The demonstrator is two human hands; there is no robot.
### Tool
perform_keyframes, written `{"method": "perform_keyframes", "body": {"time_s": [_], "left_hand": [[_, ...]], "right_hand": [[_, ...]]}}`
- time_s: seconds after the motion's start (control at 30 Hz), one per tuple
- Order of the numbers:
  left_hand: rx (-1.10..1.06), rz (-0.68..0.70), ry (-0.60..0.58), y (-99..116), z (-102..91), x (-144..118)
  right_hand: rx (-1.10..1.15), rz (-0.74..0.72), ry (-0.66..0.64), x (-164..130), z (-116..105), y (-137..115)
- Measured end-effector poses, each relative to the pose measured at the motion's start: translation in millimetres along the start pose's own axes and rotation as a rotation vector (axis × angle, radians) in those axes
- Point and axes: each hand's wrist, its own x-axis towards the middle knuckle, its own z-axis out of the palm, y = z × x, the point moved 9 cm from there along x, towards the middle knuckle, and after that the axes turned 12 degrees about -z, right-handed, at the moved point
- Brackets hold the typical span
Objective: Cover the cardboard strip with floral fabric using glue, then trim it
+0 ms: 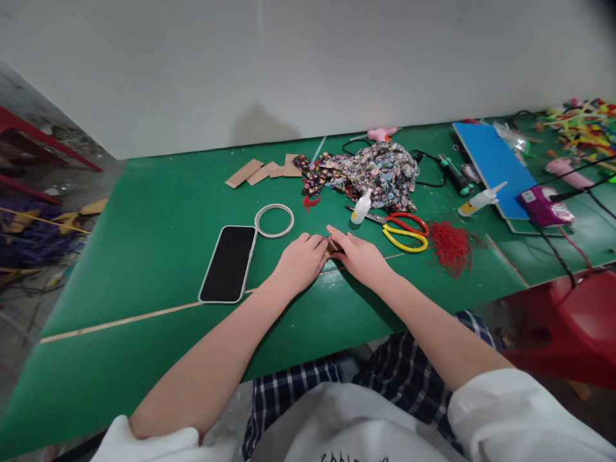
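Cardboard piece [332, 244], small and brown, sits pinched between both hands near the middle of a green desk [158, 192]; most of it is hidden by the fingers, so its shape cannot be told. Left hand [302, 260] lies palm down with fingers curled onto the piece, and right hand [359, 256] meets it from the other side, fingertips closed on the same piece. Just left of the hands lies a dark phone [228, 264], face up, with a white ring [274, 220] beside its top corner. Just beyond the right hand are red and yellow scissors [404, 231], a small glue bottle [361, 207] and a heap of red thread [451, 247]. Farther back lie patterned floral fabric [375, 170] and several cardboard strips [262, 171]. A blue board [491, 160] lies at the far right.
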Motion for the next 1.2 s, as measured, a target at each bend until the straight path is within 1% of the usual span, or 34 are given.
{"method": "perform_keyframes", "body": {"time_s": [0.2,0.4,0.5,0.63,0.73,0.97,1.2], "left_hand": [[-0.003,-0.031,-0.025,-0.2,-1.1,1.4],[0.000,-0.025,-0.033,-0.2,0.1,1.2],[0.000,-0.031,-0.036,-1.1,0.4,0.4],[-0.011,-0.045,-0.040,-1.5,-1.1,-0.1],[-0.025,-0.044,-0.041,0.2,-2.5,-1.2],[-0.101,-0.072,-0.023,-0.4,-9.3,-7.7],[-0.228,-0.141,-0.025,-17.9,-12.8,-6.6]], "right_hand": [[-0.028,-0.003,-0.027,1.3,2.0,-1.9],[-0.042,-0.021,-0.023,2.3,1.4,-7.4],[-0.047,-0.026,-0.072,3.3,4.8,-8.7],[0.000,0.084,-0.160,3.6,9.9,1.2],[0.012,0.145,-0.185,3.9,9.8,5.4],[-0.011,0.124,-0.191,6.2,8.4,2.1],[-0.054,0.065,-0.216,10.4,8.3,-0.3]]}}
